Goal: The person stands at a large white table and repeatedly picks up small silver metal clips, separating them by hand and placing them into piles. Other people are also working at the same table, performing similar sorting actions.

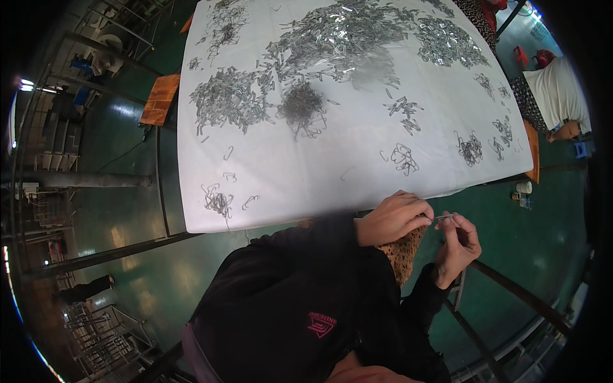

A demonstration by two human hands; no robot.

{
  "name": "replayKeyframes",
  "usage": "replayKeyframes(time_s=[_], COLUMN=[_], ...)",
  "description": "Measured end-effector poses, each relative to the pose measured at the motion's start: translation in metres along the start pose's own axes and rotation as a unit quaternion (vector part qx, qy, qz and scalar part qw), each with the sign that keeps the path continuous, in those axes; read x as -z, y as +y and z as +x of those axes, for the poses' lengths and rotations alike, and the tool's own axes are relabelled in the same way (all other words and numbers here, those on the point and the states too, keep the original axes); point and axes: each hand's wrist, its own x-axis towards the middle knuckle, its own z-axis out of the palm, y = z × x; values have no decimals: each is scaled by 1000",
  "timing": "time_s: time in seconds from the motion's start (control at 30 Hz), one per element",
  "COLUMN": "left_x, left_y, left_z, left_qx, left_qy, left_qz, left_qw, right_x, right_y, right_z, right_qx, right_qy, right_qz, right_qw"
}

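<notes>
Just past the near edge of the white-covered table, my two hands meet at a small thin metal piece [443,217]. My left hand [397,218] is closed in a pinch at the piece's left end. Thumb and fingers of my right hand [461,241] grip its other end. The piece looks like a slim metal clip, but its exact shape is too small to make out. Nearest to my hands on the table lies a loose cluster of bent wire hooks [403,159].
A large heap of shiny metal clips [338,35] covers the far middle of the white tabletop [287,185]. Smaller piles of wire hooks [218,203] lie at the near left, with more hooks [470,150] at right. Another person [557,89] is at the right side.
</notes>
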Motion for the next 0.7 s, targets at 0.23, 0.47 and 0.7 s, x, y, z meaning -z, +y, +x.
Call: replayKeyframes(time_s=[0.23, 0.47, 0.7], left_x=[128, 199, 215], left_y=[-90, -148, -164], left_z=[7, -7, -2], left_qx=[97, 34, -27], left_qy=[4, -112, -205], left_qz=[340, 506, 474], left_qw=[935, 855, 856], right_x=[1, 7, 11], right_y=[1, -4, -6], right_z=[-2, -2, -7], right_qx=[-43, -28, -11], right_qy=[4, -13, -12], right_qz=[14, -11, -24], right_qw=[999, 999, 1000])
